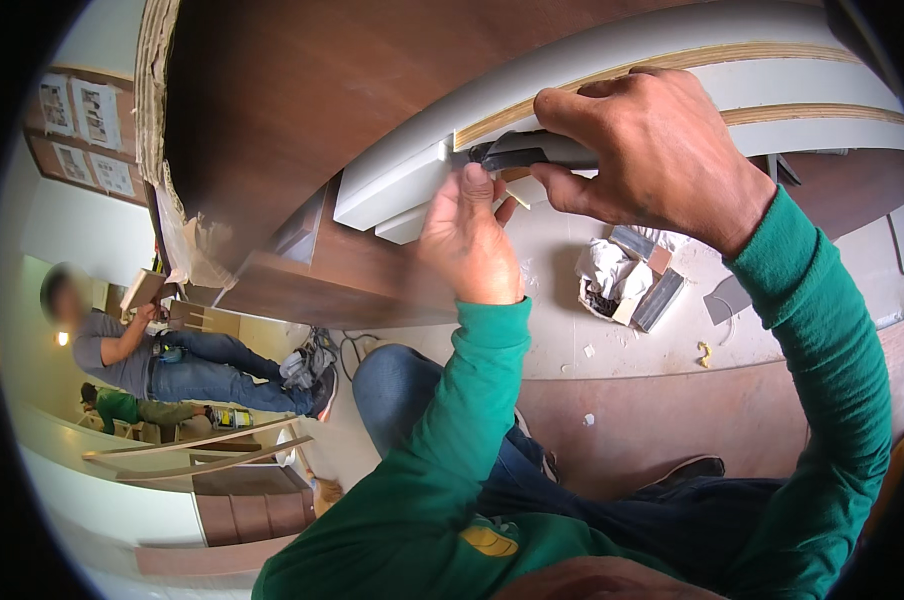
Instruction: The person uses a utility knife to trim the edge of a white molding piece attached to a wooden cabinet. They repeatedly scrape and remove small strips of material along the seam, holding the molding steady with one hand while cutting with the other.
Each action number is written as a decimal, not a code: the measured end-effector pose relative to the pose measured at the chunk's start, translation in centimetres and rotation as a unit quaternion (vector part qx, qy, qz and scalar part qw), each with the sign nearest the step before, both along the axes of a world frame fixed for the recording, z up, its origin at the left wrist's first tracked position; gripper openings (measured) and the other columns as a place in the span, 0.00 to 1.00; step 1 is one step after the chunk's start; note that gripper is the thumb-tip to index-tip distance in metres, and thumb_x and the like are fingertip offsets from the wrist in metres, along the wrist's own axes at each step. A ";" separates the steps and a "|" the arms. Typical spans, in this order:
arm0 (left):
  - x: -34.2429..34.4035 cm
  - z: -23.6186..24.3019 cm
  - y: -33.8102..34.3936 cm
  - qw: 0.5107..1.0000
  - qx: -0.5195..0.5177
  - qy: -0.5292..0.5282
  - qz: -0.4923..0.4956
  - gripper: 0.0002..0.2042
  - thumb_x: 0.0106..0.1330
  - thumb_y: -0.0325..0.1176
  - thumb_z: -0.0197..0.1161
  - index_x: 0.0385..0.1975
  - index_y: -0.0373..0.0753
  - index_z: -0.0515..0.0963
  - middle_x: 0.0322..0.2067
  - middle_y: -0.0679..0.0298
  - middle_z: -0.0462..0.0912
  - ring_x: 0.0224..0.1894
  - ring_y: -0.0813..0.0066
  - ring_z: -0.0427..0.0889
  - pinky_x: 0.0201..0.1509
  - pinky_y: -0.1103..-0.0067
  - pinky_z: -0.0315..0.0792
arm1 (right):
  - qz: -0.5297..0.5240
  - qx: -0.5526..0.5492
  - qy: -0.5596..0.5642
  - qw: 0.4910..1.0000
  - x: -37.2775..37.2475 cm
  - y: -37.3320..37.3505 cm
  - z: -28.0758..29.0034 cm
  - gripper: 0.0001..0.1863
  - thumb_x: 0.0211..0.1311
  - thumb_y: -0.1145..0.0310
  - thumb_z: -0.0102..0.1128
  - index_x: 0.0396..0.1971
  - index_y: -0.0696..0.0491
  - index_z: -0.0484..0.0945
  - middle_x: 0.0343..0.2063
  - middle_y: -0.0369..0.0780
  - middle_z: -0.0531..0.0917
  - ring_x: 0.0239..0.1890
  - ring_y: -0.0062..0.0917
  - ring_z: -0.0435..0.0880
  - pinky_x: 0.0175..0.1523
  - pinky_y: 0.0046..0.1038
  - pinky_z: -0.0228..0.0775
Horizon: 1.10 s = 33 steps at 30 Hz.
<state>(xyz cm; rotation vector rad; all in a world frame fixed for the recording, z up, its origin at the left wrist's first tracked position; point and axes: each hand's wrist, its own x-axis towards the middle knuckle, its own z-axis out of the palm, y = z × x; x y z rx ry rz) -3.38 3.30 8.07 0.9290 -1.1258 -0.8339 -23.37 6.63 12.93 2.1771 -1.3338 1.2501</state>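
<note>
Currently, a black hand tool (520,157) is gripped by the right hand (652,150) at upper centre; its tip is set beside the white panel (397,188), where the left hand (475,245) is half curled, its hold unclear. Offcuts (660,300) are heaped on the floor (562,345), between green sleeves (822,320). Plywood edges (832,112) are exposed along the upper right.

1. We log open air between our left sleeve (487,360) and right sleeve (832,320), reaching down to the floor (562,350); a hand could pass.
2. Under that gap, a heap of scraps (627,275) obstructs the floor.
3. Beyond our hands, white boards (397,195) and a brown panel (272,120) block passage.
4. Our left hand (477,245), right hand (657,150) and black tool (522,152) crowd the board ends.
5. Our bent knee (397,390) obstructs the left sleeve's outer side.
</note>
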 end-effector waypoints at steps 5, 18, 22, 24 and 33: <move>-0.1 0.1 0.0 1.000 0.005 0.002 0.006 0.20 0.77 0.40 0.75 0.54 0.26 0.86 0.42 0.60 0.91 0.40 0.75 0.87 0.43 0.77 0.85 | -0.009 0.007 0.015 1.000 0.0 0.0 0.4 0.20 0.57 0.53 0.80 0.43 0.51 0.90 0.23 0.43 0.90 0.30 0.41 0.93 0.39 0.40 0.86; 0.0 0.0 -0.2 1.000 0.002 0.026 0.010 0.20 0.76 0.38 0.76 0.52 0.23 0.85 0.44 0.57 0.91 0.44 0.73 0.89 0.51 0.76 0.86 | -0.011 0.029 0.023 0.999 0.4 0.3 1.6 0.19 0.50 0.60 0.83 0.39 0.52 0.87 0.26 0.44 0.90 0.29 0.43 0.91 0.37 0.40 0.83; 0.0 -0.3 -0.5 0.999 -0.005 0.034 0.008 0.16 0.77 0.37 0.75 0.50 0.28 0.86 0.40 0.63 0.89 0.40 0.74 0.86 0.50 0.75 0.84 | -0.012 0.025 0.023 0.999 0.7 0.8 1.8 0.18 0.49 0.61 0.83 0.38 0.52 0.87 0.26 0.44 0.90 0.29 0.43 0.91 0.36 0.41 0.83; 0.0 -0.2 -0.6 0.999 -0.007 0.044 0.001 0.16 0.76 0.37 0.75 0.50 0.27 0.85 0.41 0.62 0.88 0.41 0.74 0.85 0.51 0.74 0.84 | -0.018 0.025 0.023 0.999 0.9 0.8 1.8 0.18 0.49 0.61 0.83 0.38 0.52 0.87 0.25 0.44 0.90 0.29 0.43 0.91 0.36 0.41 0.83; 0.3 -0.4 -0.7 0.997 0.000 0.070 -0.029 0.14 0.77 0.30 0.74 0.52 0.26 0.82 0.42 0.60 0.86 0.42 0.72 0.83 0.54 0.71 0.85 | -0.033 0.036 0.010 0.999 1.3 0.9 2.1 0.17 0.51 0.58 0.83 0.36 0.50 0.87 0.24 0.43 0.89 0.29 0.43 0.91 0.35 0.42 0.83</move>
